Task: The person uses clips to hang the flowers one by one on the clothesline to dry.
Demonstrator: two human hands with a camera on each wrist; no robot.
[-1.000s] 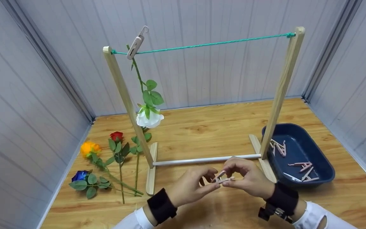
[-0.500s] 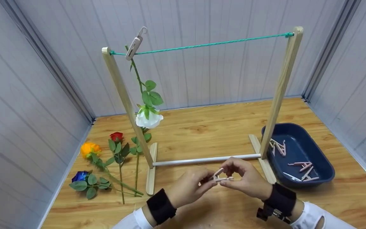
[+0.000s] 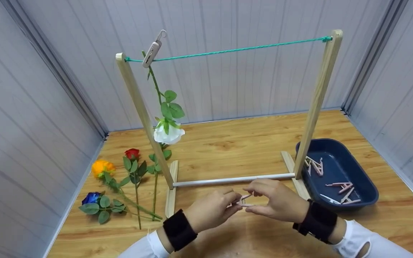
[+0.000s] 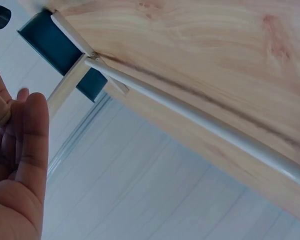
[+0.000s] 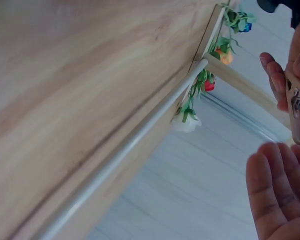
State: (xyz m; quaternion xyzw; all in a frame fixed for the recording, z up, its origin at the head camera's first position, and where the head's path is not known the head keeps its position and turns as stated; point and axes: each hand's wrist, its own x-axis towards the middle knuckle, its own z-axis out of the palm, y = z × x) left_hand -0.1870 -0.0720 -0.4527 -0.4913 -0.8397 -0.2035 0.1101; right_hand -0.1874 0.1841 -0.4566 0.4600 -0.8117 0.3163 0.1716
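Note:
A pale pink clothespin (image 3: 244,201) with a metal spring is pinched in the fingertips of my left hand (image 3: 212,211), low in front of the frame's white bar. My right hand (image 3: 280,200) stands just right of it, thumb and fingers spread around the clip's free end; whether they touch it is unclear. In the right wrist view the clothespin (image 5: 298,112) hangs from the left hand (image 5: 282,75), close to the fingertips of the right hand (image 5: 280,195). The left wrist view shows the left hand (image 4: 20,160), its grip mostly hidden.
A wooden frame (image 3: 314,107) carries a green cord (image 3: 235,50). A clothespin (image 3: 152,54) on it holds a white rose (image 3: 169,133) upside down. Red (image 3: 132,154), orange (image 3: 102,168) and blue (image 3: 91,197) roses lie left. A blue tub (image 3: 362,175) holds several clothespins (image 3: 342,186).
The clothespin has shifted slightly left and turned between my hands. My right thumb and fingers have spread apart from their earlier grip, while my left fingertips keep hold of it.

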